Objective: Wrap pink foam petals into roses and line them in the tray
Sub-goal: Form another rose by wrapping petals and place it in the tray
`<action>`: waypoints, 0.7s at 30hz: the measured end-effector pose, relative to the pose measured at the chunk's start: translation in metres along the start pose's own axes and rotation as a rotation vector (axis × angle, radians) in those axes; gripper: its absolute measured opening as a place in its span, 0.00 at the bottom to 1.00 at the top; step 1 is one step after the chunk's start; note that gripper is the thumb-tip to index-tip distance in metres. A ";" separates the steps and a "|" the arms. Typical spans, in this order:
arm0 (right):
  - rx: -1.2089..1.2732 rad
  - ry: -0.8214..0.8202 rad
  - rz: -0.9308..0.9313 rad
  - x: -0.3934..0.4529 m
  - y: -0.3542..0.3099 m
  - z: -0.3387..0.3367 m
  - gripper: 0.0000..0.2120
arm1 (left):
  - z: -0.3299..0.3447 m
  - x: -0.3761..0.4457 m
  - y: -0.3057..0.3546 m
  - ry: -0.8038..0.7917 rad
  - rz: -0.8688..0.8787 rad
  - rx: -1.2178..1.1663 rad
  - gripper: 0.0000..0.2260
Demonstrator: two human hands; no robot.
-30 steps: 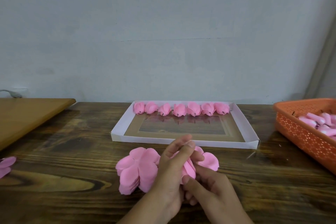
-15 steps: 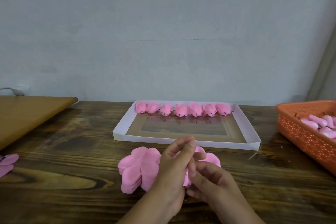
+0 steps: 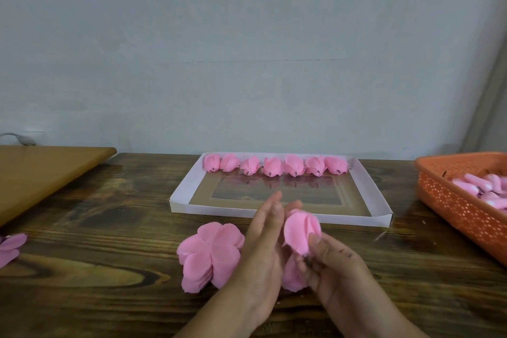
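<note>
Pink foam rose sits pinched at its base in your right hand, bud pointing far toward the tray; left hand, fingers straight, presses its left side.

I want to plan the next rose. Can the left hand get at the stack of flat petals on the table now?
Probably yes: the stack of flat petals lies right beside the left hand with nothing between, but that hand is busy cupping the rose.

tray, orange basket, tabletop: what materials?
Tray: likely white folded cardboard, matte, creased corners, with a glossy, reflective clear-looking panel in its floor. Orange basket: probably moulded plastic, walls perforated with small holes. Tabletop: dark wood or wood-look, strong grain, slight sheen.
</note>
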State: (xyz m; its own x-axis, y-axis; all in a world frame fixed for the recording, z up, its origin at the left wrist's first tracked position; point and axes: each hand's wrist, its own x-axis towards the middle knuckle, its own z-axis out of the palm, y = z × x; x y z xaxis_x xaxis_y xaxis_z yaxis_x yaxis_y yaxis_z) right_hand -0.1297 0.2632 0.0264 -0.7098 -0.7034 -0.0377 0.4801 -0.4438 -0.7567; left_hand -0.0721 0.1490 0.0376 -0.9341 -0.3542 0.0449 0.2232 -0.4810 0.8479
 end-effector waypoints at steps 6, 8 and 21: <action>0.065 0.073 -0.083 0.004 -0.010 -0.009 0.22 | -0.002 0.005 -0.008 0.008 -0.037 0.084 0.38; 0.067 0.068 -0.066 0.005 -0.008 -0.009 0.23 | -0.004 0.006 -0.010 -0.018 -0.061 0.118 0.31; 0.000 -0.008 0.082 0.001 -0.012 -0.002 0.21 | -0.004 0.001 -0.002 0.033 0.007 0.270 0.16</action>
State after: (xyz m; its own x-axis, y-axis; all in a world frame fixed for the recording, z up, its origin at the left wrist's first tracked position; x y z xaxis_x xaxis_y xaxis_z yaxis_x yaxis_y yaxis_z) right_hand -0.1371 0.2696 0.0341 -0.6637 -0.7421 -0.0942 0.5363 -0.3843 -0.7515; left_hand -0.0722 0.1464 0.0339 -0.9221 -0.3850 0.0380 0.1432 -0.2484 0.9580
